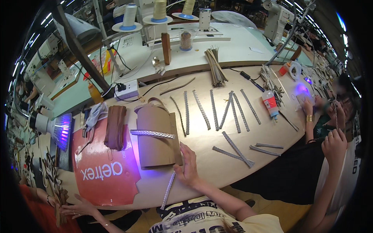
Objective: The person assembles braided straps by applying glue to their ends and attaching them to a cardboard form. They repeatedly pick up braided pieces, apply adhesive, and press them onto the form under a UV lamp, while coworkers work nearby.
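My right hand [189, 167] is beside the right edge of a brown cardboard form [156, 149], its fingers stretched along that edge and its thumb apart. Across the form runs a silver braided strip [152, 134]. Another braided strip [168, 190] slants down from near my right thumb to the table's front edge; whether the thumb touches it I cannot tell. Low on the left, my left hand [81, 207] is open, fingers extended toward a bundle of leather strips [59, 196]. A co-worker's hand [54, 204] is at that bundle.
Several braided strips [213, 110] lie across the table [210, 155]. A red sheet [105, 186], a brown leather bundle [115, 126] and a lit lamp [58, 130] are on the left. A glue bottle [270, 104] stands right, near co-workers. Thread cones [129, 17] rise behind.
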### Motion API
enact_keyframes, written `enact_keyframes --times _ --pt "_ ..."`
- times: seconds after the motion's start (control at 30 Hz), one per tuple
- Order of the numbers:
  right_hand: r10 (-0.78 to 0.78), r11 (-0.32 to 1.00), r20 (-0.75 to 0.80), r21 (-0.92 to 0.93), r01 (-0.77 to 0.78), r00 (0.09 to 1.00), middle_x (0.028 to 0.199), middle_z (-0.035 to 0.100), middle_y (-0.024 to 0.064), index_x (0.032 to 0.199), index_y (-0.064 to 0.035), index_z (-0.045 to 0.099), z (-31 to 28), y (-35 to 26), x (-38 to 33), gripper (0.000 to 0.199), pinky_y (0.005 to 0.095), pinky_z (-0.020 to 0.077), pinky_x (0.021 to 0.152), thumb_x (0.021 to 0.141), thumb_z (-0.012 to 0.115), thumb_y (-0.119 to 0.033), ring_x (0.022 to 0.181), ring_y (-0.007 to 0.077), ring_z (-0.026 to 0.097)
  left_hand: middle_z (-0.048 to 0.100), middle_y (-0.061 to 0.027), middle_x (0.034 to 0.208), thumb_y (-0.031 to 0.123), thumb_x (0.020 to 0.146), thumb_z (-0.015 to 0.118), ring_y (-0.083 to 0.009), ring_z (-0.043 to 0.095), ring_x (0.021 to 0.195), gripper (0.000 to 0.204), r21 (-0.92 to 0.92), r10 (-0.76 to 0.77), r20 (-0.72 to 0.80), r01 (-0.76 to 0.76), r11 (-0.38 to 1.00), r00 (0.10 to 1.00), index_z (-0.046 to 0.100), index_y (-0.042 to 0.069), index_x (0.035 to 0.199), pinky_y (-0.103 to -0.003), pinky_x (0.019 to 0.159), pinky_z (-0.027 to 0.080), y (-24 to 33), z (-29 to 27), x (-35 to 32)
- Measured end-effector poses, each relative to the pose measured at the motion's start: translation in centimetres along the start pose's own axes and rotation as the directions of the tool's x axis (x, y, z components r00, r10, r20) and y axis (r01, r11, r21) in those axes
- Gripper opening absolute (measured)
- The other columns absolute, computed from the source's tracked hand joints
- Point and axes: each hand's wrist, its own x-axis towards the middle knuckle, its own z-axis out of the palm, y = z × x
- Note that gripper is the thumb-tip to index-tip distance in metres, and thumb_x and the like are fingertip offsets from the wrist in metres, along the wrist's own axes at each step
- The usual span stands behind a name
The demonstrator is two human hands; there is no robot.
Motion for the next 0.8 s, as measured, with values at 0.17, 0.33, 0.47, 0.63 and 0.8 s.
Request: enact_keyframes --times 0.17,0.33,0.47,0.63,0.8 --pt "-0.344 0.933 -0.223 -0.190 0.305 0.912 0.138 0.045 0.0209 0.137 -0.0056 0.045 -5.4 -0.4 4.7 0.068 0.0478 0.0365 0.101 0.090 0.062 -0.051 0.122 0.0362 0.046 0.022 -0.0266 0.156 0.063 0.091 0.051 -0.0453 0.018 0.145 0.090 -0.565 -0.007 0.423 0.270 0.780 0.906 0.027 -0.001 0.149 -0.057 0.116 0.013 12.3 -4.8 -3.6" --pt "-0.062 0.829 0.088 -0.550 0.100 0.994 0.136 0.045 0.0182 0.127 -0.0139 0.055 -10.6 2.4 12.0 0.066 0.0566 0.0242 0.107 0.073 0.070 -0.048 0.124 0.0376 0.042 0.022 -0.0270 0.156 0.064 0.091 0.049 -0.0453 0.019 0.144 0.090 -0.689 0.273 0.655 0.409 0.599 0.704 0.029 -0.002 0.148 -0.056 0.116 0.015 19.8 -7.4 -5.4" --pt "0.223 0.562 0.225 -0.825 0.064 0.948 0.137 0.045 0.0193 0.130 -0.0164 0.056 -12.4 5.1 16.7 0.076 0.0664 0.0177 0.110 0.065 0.072 -0.052 0.134 0.0403 0.035 0.022 -0.0274 0.156 0.066 0.091 0.047 -0.0453 0.020 0.144 0.090 -0.689 0.266 0.632 0.372 0.622 0.728 0.031 -0.002 0.147 -0.056 0.117 0.016 20.6 -5.9 -4.5" --pt "0.568 0.213 -0.062 -0.952 -0.219 0.820 0.111 0.064 0.0143 0.112 -0.0103 0.063 -19.1 6.6 16.6 0.058 0.0663 0.0207 0.107 0.067 0.076 -0.044 0.111 0.0341 0.059 0.025 -0.0278 0.154 0.065 0.091 0.048 -0.0448 0.025 0.141 0.086 -0.654 0.210 0.704 0.505 0.563 0.678 0.037 -0.003 0.143 -0.054 0.116 0.020 19.8 -5.7 -4.2" --pt "0.507 0.859 0.386 -0.154 -0.487 0.771 0.070 0.061 0.0025 0.079 -0.0069 0.057 -18.9 5.3 10.9 0.021 0.0313 0.0490 0.071 0.074 0.074 -0.018 0.068 0.0151 0.062 0.046 -0.0261 0.133 0.043 0.079 0.075 -0.0421 0.047 0.120 0.064 -0.509 0.210 0.860 0.765 0.394 0.465 0.056 -0.002 0.121 -0.053 0.103 0.034 21.0 -7.3 -5.1"
